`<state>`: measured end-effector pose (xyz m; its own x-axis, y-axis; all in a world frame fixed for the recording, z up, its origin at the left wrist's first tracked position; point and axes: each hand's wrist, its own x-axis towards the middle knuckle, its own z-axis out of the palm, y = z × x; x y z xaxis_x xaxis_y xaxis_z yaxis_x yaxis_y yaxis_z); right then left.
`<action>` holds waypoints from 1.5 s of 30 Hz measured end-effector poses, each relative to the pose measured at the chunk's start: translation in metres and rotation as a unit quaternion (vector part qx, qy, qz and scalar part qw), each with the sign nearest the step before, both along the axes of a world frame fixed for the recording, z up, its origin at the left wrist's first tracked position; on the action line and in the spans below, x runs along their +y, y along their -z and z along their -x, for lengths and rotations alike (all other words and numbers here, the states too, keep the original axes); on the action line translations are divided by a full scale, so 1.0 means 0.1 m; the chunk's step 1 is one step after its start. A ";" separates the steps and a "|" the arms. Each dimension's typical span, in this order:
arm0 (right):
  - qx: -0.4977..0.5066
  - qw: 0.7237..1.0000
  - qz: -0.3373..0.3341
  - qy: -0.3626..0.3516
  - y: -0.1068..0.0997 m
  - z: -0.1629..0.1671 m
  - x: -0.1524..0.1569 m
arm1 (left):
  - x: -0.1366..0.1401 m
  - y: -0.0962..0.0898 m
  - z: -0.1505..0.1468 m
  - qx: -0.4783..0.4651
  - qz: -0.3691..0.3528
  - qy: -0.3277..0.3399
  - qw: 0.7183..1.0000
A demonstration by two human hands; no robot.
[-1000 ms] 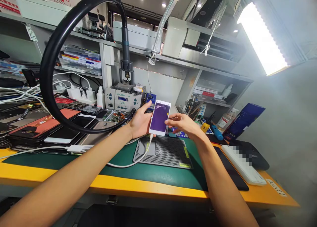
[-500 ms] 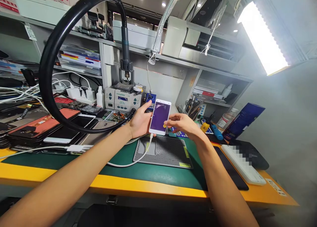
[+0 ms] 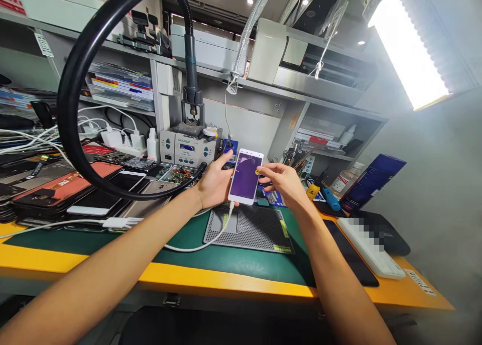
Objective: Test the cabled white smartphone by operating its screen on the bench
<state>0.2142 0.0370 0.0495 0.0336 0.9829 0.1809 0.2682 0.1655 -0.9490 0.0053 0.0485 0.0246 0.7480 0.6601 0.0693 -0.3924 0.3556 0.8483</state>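
Note:
A white smartphone (image 3: 245, 178) with a dark purple screen is held upright, tilted slightly, over the green mat. My left hand (image 3: 216, 183) is closed around its left edge and back, the thumb pointing up. A white charging cable (image 3: 231, 209) is plugged into the phone's lower end. My right hand (image 3: 280, 182) is beside the phone's right edge, fingers apart and bent, with a fingertip at the screen by a small yellow round icon. It grips nothing that I can see. Below the phone lies a grey perforated pad (image 3: 256, 229).
A soldering-type station (image 3: 188, 146) with a thick black hose (image 3: 68, 84) stands behind. Several phones (image 3: 107, 192) lie at the left. At the right are a clear bottle (image 3: 344, 180), a blue box (image 3: 371, 182) and a white case (image 3: 371, 247). A bright lamp (image 3: 410, 48) hangs above.
My right fingertip and the yellow icon have moved up along the right side of the screen. The phone stays in my left hand, and the camera view has shifted slightly.

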 end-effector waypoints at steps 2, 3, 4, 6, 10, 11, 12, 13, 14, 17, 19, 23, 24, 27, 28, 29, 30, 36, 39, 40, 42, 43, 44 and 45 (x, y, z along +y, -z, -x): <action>-0.012 1.000 0.019 -0.018 -0.02 0.00 -0.02 | 0.00 0.00 0.00 -0.002 0.001 -0.001 1.000; -0.022 0.999 0.032 -0.032 -0.03 -0.01 -0.04 | -0.01 -0.01 0.00 -0.003 0.002 -0.002 1.000; -0.035 0.997 0.045 -0.046 -0.04 -0.01 -0.05 | -0.01 -0.01 0.01 -0.004 0.003 -0.003 1.000; -0.071 0.992 0.064 -0.079 -0.05 -0.01 -0.07 | -0.01 -0.02 0.01 -0.003 0.003 -0.009 1.000; -0.128 0.978 0.089 -0.138 -0.03 -0.02 -0.08 | -0.02 -0.03 0.02 -0.009 -0.002 -0.016 1.000; -0.138 0.975 0.095 -0.148 -0.02 -0.03 -0.07 | -0.02 -0.03 0.02 -0.009 -0.002 -0.016 1.000; -0.149 0.971 0.101 -0.155 -0.01 -0.03 -0.06 | -0.02 -0.03 0.02 -0.009 -0.002 -0.016 1.000; -0.159 0.968 0.105 -0.162 0.00 -0.04 -0.05 | -0.02 -0.03 0.02 -0.009 -0.002 -0.016 1.000; -0.168 0.965 0.107 -0.170 0.01 -0.05 -0.04 | -0.02 -0.04 0.02 -0.009 -0.001 -0.015 1.000; -0.183 0.960 0.106 -0.184 0.03 -0.06 -0.01 | -0.03 -0.04 0.02 -0.020 0.001 -0.014 1.000; -0.179 0.962 0.100 -0.180 0.05 -0.05 -0.01 | -0.02 -0.05 0.02 -0.030 0.004 -0.017 0.999; -0.150 0.976 0.077 -0.139 0.08 0.02 -0.03 | -0.02 -0.05 0.01 -0.040 0.009 -0.030 0.999; -0.143 0.978 0.072 -0.131 0.08 0.04 -0.04 | -0.02 -0.04 0.01 -0.042 0.009 -0.031 0.999; -0.132 0.983 0.058 -0.113 0.11 0.13 -0.07 | -0.03 -0.03 0.00 -0.045 0.007 -0.031 0.998; -0.132 0.984 0.052 -0.107 0.12 0.15 -0.08 | -0.03 -0.03 0.00 -0.045 0.006 -0.033 0.998; -0.133 0.985 0.047 -0.100 0.14 0.18 -0.09 | -0.03 -0.03 0.00 -0.043 0.005 -0.036 0.998; -0.133 0.986 0.040 -0.094 0.15 0.20 -0.10 | -0.03 -0.02 -0.01 -0.040 0.003 -0.039 0.998; -0.098 0.987 -0.008 -0.125 0.21 0.33 -0.13 | -0.08 -0.02 -0.04 -0.017 -0.006 -0.050 0.999; -0.077 0.985 -0.037 -0.153 0.22 0.37 -0.13 | -0.10 -0.01 -0.06 -0.006 -0.008 -0.046 0.999; -0.072 0.986 -0.043 -0.146 0.22 0.38 -0.13 | -0.11 -0.01 -0.07 -0.002 -0.007 -0.045 0.999; -0.064 0.992 -0.045 -0.104 0.22 0.37 -0.12 | -0.12 -0.01 -0.08 0.000 -0.005 -0.040 0.999; -0.063 0.994 -0.043 -0.075 0.22 0.36 -0.12 | -0.13 0.00 -0.08 -0.001 -0.002 -0.035 0.999; -0.061 0.996 -0.043 -0.044 0.21 0.35 -0.11 | -0.13 0.00 -0.08 -0.003 0.000 -0.028 1.000; -0.059 0.997 -0.046 -0.015 0.20 0.33 -0.11 | -0.13 0.00 -0.09 -0.007 0.002 -0.020 1.000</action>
<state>0.1809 0.0265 0.0298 -0.0232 0.9624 0.2707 0.3711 0.2597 -0.8916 0.0139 0.0353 0.0248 0.7205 0.6893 0.0757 -0.4174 0.3439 0.8411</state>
